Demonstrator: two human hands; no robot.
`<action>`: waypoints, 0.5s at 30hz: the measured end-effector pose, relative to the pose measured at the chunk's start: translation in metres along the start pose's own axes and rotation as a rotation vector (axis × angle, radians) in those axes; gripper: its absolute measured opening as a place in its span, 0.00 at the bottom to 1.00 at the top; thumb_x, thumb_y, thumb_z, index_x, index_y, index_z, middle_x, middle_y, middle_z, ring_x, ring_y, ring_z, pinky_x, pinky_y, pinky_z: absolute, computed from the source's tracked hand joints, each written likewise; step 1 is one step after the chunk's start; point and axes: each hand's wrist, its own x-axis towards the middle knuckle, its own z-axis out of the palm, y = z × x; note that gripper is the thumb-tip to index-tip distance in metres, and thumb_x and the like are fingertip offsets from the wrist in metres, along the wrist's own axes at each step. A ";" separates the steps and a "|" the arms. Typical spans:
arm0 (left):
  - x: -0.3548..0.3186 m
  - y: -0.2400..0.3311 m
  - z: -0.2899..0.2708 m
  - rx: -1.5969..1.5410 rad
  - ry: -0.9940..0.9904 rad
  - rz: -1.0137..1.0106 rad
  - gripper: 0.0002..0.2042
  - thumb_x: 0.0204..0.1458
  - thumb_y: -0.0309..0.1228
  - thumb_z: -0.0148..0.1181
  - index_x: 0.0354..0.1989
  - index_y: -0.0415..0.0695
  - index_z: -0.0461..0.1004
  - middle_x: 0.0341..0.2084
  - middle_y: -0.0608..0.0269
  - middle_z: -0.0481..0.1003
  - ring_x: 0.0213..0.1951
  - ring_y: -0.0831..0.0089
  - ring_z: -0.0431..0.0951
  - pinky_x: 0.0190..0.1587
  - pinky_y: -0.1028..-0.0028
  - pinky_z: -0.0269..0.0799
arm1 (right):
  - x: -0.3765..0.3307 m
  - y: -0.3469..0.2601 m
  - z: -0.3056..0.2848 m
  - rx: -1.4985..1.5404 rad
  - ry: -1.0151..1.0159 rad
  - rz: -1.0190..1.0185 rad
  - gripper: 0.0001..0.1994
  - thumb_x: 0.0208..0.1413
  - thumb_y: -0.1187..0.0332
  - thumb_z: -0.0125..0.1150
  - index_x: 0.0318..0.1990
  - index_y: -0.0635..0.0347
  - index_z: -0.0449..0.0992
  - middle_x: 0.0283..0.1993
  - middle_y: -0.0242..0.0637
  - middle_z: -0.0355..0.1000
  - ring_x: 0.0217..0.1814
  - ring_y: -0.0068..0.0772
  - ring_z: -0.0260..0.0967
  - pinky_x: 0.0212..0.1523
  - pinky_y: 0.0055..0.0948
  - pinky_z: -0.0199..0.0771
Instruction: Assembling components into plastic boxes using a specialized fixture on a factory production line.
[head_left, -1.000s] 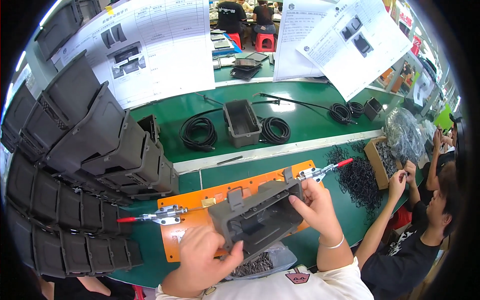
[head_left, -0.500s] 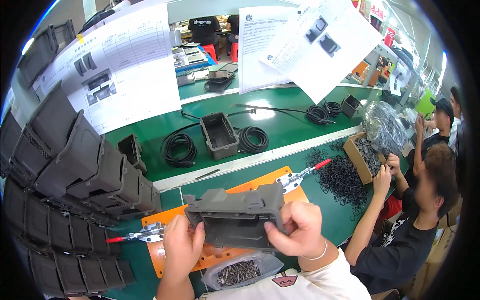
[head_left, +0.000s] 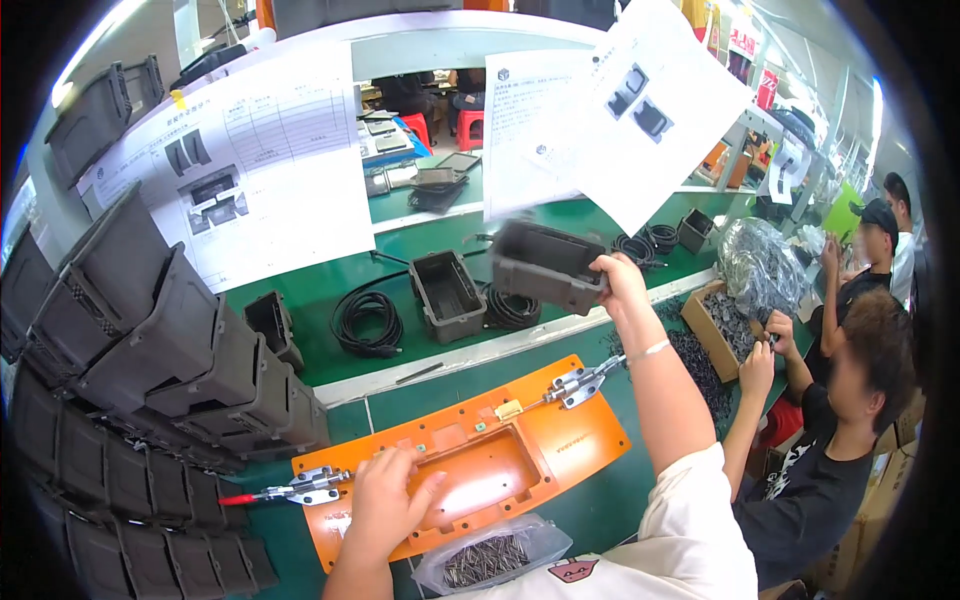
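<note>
A dark grey plastic box (head_left: 540, 262) is held out over the far side of the bench, gripped at its right end by my right hand (head_left: 622, 284). Its hollow side shows, and its left end is smeared by motion. My left hand (head_left: 388, 500) hovers at or rests on the left part of an orange fixture plate (head_left: 585, 440), fingers apart and nothing in them. The plate's rectangular recess holds no box. Toggle clamps are mounted at its left end (head_left: 315, 486) and right end (head_left: 575, 388). A clear bag of screws (head_left: 490, 560) lies by the plate's near edge.
Stacked grey boxes (head_left: 180, 330) crowd the left. Another open box (head_left: 447, 297) stands beside a black cable coil (head_left: 367, 322) beyond the white ledge. A carton of small dark parts (head_left: 722, 320) sits right, near a co-worker's hands (head_left: 768, 350). Paper sheets (head_left: 265, 150) hang ahead.
The grey box has gone from above the orange plate to the far side, carried by my right hand alone. My left hand has let go of it and is over the plate.
</note>
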 end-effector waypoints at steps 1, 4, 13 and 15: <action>-0.001 -0.001 0.001 0.083 0.032 0.084 0.13 0.44 0.33 0.69 0.33 0.41 0.74 0.23 0.63 0.72 0.21 0.71 0.72 0.31 0.72 0.66 | 0.027 0.014 -0.006 0.039 0.071 0.117 0.06 0.47 0.74 0.59 0.25 0.55 0.68 0.20 0.29 0.61 0.16 0.24 0.55 0.17 0.30 0.55; -0.002 0.000 0.003 0.064 -0.030 0.029 0.15 0.45 0.38 0.68 0.35 0.41 0.74 0.29 0.58 0.74 0.33 0.62 0.74 0.39 0.64 0.64 | 0.071 0.046 -0.010 0.167 0.249 0.332 0.09 0.54 0.67 0.60 0.37 0.61 0.70 0.26 0.38 0.67 0.23 0.33 0.65 0.25 0.36 0.65; -0.003 0.002 0.001 0.067 -0.103 -0.027 0.18 0.47 0.42 0.66 0.37 0.40 0.76 0.38 0.50 0.76 0.48 0.52 0.75 0.48 0.58 0.64 | -0.018 0.097 0.142 -1.228 -0.743 -0.748 0.31 0.40 0.57 0.74 0.53 0.57 0.71 0.54 0.44 0.72 0.55 0.43 0.70 0.54 0.47 0.68; -0.003 -0.003 0.004 0.121 0.005 0.100 0.15 0.45 0.38 0.68 0.37 0.42 0.75 0.27 0.62 0.74 0.29 0.66 0.75 0.40 0.65 0.62 | -0.033 0.108 0.153 -1.756 -0.524 -1.183 0.37 0.38 0.54 0.75 0.57 0.57 0.68 0.59 0.42 0.68 0.62 0.42 0.65 0.59 0.65 0.55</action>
